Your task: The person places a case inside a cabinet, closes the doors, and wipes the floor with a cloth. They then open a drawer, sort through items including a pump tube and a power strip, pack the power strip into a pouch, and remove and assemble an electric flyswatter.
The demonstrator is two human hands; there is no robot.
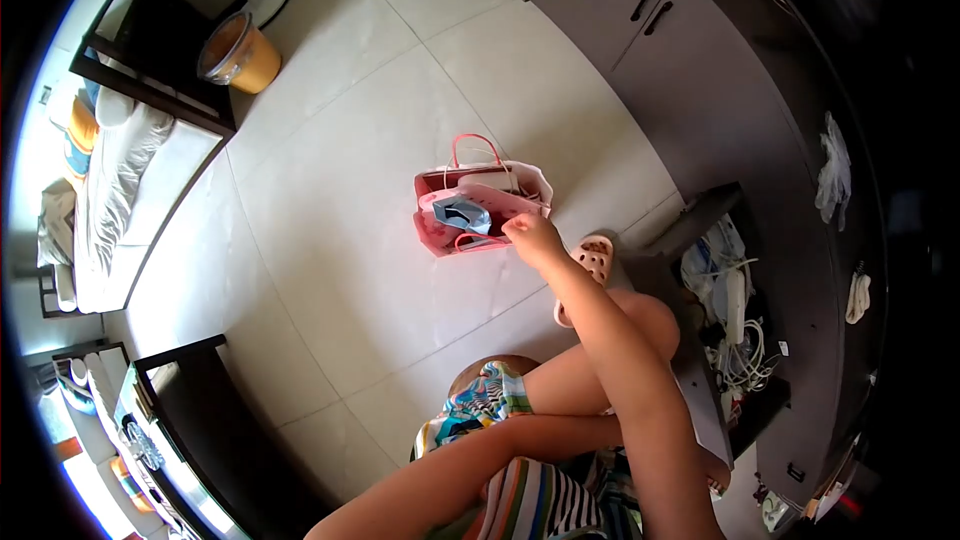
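Observation:
A pink paper gift bag (pixel 432 230) with red handles stands open on the floor in front of me. Inside it are a light blue packet (pixel 462 214) and some flat pale things. My right hand (pixel 532 238) is at the bag's near right corner, beside the near handle, with its fingers curled closed. Whether the handle or something small is between those fingers, I cannot make out. My left arm lies across my lap and passes behind the right arm. Only a bit of skin, perhaps my left hand (pixel 716 472), shows beyond it; its fingers are unclear.
To my right an open drawer (pixel 690 380) holds white cables and plastic bags, beside a grey cabinet (pixel 600 0). My foot wears a pale clog (pixel 592 258) close to the bag. A yellow bin (pixel 258 62) stands far left, near a white sofa (pixel 165 175).

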